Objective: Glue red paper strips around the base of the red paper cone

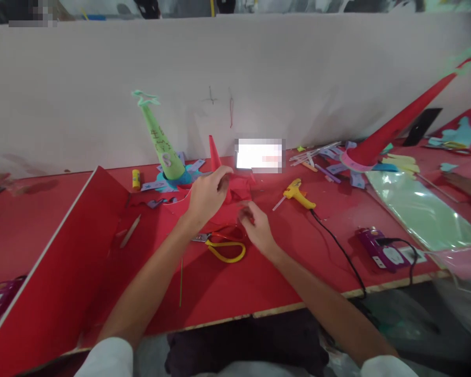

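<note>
My left hand [209,196] is closed around the middle of a small red cone [214,150]; the cone's tip stands up behind my knuckles. Red sheet pieces [241,187] lie around the cone's base. My right hand [258,228] is just to the right and nearer to me, its fingers curled together at the red pieces' edge. What those fingers hold, if anything, cannot be made out. Below both hands lie scissors [226,251] with a yellow and a red handle, on the red tabletop [220,293].
A green cone hat [163,144] stands at back left beside a glue stick [136,179]. To the right lie a yellow glue gun [298,193], a purple box [382,248] with a cable, and a tall red cone hat [400,120]. A red divider [70,251] borders the left.
</note>
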Motion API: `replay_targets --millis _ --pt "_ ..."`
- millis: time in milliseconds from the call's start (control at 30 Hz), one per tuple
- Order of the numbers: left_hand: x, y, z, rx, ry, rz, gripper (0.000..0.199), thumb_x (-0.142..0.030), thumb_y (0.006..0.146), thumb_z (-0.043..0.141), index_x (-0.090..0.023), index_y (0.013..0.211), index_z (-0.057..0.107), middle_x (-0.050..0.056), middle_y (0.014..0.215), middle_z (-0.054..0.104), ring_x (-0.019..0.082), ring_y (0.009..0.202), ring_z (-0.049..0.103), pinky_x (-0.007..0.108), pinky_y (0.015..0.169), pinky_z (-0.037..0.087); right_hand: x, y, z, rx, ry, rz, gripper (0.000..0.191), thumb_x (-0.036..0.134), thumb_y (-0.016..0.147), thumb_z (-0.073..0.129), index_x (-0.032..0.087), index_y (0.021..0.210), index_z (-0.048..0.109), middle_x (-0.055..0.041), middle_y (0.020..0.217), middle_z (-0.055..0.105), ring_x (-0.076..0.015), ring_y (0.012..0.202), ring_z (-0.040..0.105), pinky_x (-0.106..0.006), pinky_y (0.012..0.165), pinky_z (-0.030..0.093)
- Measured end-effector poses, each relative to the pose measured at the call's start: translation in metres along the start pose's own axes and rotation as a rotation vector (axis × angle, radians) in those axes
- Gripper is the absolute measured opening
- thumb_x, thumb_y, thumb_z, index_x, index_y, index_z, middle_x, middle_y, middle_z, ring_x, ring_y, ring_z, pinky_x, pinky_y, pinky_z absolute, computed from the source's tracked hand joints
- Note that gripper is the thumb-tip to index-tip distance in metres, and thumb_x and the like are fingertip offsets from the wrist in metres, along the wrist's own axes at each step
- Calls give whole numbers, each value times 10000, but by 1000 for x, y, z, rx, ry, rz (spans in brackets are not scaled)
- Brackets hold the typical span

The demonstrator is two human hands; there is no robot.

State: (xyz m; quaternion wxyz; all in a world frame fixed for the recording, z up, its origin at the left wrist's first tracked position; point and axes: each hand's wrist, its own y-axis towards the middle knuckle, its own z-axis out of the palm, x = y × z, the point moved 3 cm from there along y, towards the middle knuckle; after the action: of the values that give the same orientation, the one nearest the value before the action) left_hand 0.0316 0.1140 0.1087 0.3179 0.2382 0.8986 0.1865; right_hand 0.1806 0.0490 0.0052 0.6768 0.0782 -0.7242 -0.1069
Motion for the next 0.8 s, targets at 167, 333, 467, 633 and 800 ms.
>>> replay_targets --millis 167,333,467,633,800 --pt "2 -4 17 165 279 152 310 -136 1020 485 -222 1215 711 69 1217 748 200 993 720 285 680 466 -6 20 -12 -18 530 219 492 663 925 620 274 1223 574 18 774 704 -185 645 639 -298 622 484" --pt "-1 -10 28 205 407 229 305 -151 1031 485 -234 1208 718 56 1280 709 196 1011 725 294 566 422 -1 22 -13 -1 722 244 504 580 881 700 303 1289 594 33 845 715 -150 686 639 -266 632 495" --pt "1 -9 29 178 398 195 298 -165 1044 474 -238 1197 720 49 1290 710 179 955 726 294 541 417 -6 23 -17 -47 709 217 328 409 764 811 262 1036 700 30 864 708 -116 697 627 -235 638 506" --pt "0 -10 27 74 293 181 331 -154 1045 468 -247 1259 704 73 1372 691 176 1012 724 275 587 468 -5 27 -24 -94 670 191 249 383 772 808 257 974 732 11 912 715 -130 749 638 -255 668 534" --pt "-3 -13 28 -47 127 133 319 -126 1032 448 -203 1219 696 82 1219 746 179 1058 716 266 795 547 -2 31 -36 -199 700 153 269 257 706 826 268 951 716 49 838 645 -101 694 567 -220 635 501"
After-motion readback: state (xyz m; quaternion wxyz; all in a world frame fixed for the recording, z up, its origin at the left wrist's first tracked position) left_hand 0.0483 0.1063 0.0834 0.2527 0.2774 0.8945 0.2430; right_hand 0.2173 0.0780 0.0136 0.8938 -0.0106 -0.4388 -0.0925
